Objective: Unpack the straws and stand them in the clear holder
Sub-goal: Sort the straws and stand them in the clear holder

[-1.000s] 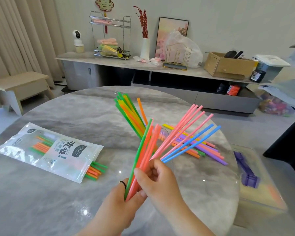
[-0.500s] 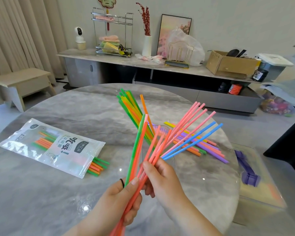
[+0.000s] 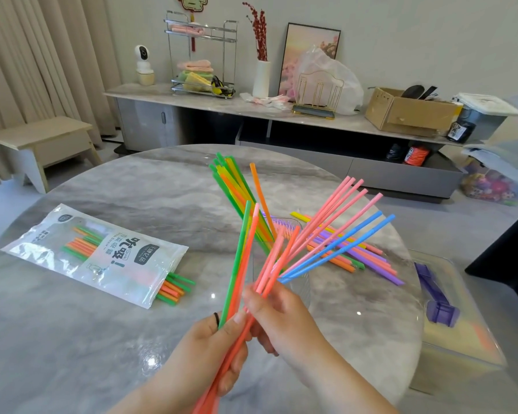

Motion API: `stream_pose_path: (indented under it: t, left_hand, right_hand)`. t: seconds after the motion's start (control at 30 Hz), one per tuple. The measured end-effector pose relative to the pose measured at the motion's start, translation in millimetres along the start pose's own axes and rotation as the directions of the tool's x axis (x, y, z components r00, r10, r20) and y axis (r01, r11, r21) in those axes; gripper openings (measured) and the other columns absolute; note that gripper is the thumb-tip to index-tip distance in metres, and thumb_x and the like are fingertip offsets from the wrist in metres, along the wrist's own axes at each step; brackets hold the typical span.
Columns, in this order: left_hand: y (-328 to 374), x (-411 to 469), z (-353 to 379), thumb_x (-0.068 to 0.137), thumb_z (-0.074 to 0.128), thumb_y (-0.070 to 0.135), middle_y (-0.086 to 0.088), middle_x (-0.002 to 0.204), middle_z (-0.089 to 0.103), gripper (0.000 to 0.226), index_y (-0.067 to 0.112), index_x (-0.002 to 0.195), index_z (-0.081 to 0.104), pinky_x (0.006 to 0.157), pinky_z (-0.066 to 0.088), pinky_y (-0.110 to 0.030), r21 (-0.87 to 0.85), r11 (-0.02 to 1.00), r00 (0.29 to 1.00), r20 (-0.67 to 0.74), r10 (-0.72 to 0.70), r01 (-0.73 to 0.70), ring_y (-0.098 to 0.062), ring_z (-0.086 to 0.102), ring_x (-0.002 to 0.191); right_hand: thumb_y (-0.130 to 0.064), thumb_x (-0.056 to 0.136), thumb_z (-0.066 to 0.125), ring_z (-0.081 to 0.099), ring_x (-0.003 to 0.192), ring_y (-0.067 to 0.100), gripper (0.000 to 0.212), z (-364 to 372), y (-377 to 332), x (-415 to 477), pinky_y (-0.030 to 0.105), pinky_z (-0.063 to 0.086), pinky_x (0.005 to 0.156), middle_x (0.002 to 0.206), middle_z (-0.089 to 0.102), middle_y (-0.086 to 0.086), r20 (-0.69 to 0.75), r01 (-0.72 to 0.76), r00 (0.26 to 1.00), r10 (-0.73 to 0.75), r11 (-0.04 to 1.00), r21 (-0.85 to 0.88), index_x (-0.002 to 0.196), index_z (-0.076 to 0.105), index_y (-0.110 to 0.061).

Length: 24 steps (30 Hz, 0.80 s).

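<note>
Left hand (image 3: 219, 351) is closed around a green and two orange straws (image 3: 240, 264); right hand (image 3: 278, 315) pinches a fan of pink and blue straws (image 3: 332, 234). Beyond them the clear holder (image 3: 278, 264) stands on the marble table (image 3: 72, 339), holding tilted green, yellow and orange straws. Loose straws (image 3: 368, 258) lie right of it; the opened bag (image 3: 102, 255) lies left.

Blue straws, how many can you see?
2, both fanned out from the right hand: one blue straw above, the other just below it. More may be hidden in the table pile.
</note>
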<state>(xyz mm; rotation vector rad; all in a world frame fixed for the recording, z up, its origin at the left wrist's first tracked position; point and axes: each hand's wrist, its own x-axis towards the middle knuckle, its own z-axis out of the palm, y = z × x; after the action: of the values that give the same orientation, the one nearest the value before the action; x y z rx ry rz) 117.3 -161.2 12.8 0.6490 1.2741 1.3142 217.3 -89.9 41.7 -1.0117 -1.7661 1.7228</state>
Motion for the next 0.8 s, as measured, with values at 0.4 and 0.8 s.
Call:
stream_pose_path:
  t: [0.4,0.8]
  left_hand:
    - [1.7,-2.7,0.5,0.081,0.045,0.034,-0.002,0.032,0.047,0.040,0.006,0.056,0.058,0.027,0.028,-0.011,-0.035,0.997,0.989,0.131,-0.068,0.073,-0.009,0.034,0.019]
    - [6.9,-8.5,4.0,0.094,0.035,0.017,0.003,0.034,0.053,0.032,0.004,0.070,0.052,0.030,0.035,-0.009,0.068,0.998,0.990,0.139,-0.018,0.009,-0.002,0.046,0.024]
  right_hand:
    - [-0.021,0.092,0.046,0.036,0.028,0.003,0.029,-0.2,3.6,2.8,0.013,0.026,0.031,0.029,0.041,-0.008,-0.085,-0.042,0.995,0.049,0.996,0.078,0.064,0.051,-0.017]
    - [-0.019,0.086,0.056,0.042,0.031,0.007,0.043,-4.0,4.0,0.4,0.012,0.029,0.035,0.037,0.048,-0.004,0.024,0.054,0.998,-0.056,0.995,0.089,0.043,0.052,-0.020]
